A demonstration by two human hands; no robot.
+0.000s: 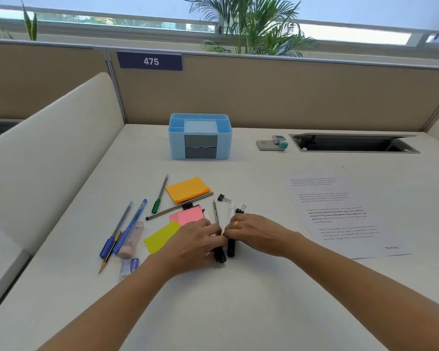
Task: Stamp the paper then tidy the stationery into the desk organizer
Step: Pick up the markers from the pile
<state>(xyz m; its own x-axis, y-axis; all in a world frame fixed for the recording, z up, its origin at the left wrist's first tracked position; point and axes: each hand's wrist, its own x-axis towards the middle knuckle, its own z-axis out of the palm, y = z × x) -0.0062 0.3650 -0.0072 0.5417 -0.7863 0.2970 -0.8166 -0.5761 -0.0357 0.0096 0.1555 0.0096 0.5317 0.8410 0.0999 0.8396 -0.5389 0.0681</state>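
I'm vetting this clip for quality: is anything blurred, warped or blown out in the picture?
Head view: wide-angle distortion bows the partition top and desk edges; the window strip is blown out at right; the paper print is mostly too soft to read; light is soft, with faint shadows under the left hand and right hand.

On the desk (238, 300), clock read from the hands, 12 pointing away. Far back at 12 o'clock: desk organizer (200, 136). At 1 o'clock, far back: stamp (273, 144), just left of a cable hatch (352, 143). At 3 o'clock: paper (345, 214), lying flat, apart from the rest. At centre: left hand (195, 239) and right hand (251, 231), fingertips together, over left marker (220, 255) and right marker (231, 248), side by side. Just beyond the right hand: near binder clip (240, 210); farther, toward 12: far binder clip (223, 198). From 9 to 11 o'clock, in a diagonal row: near pad (161, 236), middle pad (188, 215), far pad (188, 188), with a long pen (179, 206) between the last two. Farther out at 9 o'clock: two pens (127, 229) and a pencil (110, 252), side by side.
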